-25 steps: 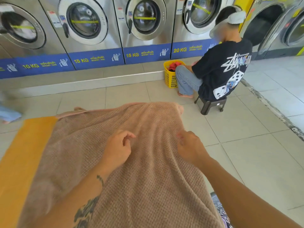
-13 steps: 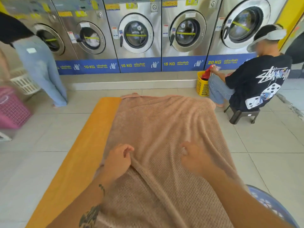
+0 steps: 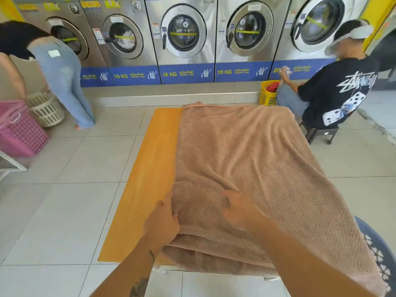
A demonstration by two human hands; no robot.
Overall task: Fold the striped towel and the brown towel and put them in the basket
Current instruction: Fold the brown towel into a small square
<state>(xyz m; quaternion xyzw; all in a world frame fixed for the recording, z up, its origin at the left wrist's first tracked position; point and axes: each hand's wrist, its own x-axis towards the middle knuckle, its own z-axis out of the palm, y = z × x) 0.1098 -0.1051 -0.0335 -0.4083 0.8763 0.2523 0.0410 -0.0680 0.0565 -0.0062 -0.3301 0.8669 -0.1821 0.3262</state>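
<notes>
The brown towel [image 3: 257,159] lies spread over an orange-topped table [image 3: 150,168], its right side hanging past the table edge. My left hand [image 3: 162,221] grips the towel's near left edge, fingers curled into the cloth. My right hand [image 3: 240,211] presses on the towel close beside it and pinches a ridge of fabric. No striped towel is in view. A dark blue patterned basket [image 3: 379,249] shows at the lower right, partly hidden by the towel.
A row of steel washing machines [image 3: 184,39] lines the far wall. A person sits on a low stool [image 3: 319,131] at the right by a yellow basket [image 3: 267,93]. Another person stands at the left by a white basket [image 3: 46,108] and a pink basket [image 3: 19,129].
My view has swung left and pulled back, showing more of the table. Both hands have drawn toward the near left edge of the towel, bunching the cloth there.
</notes>
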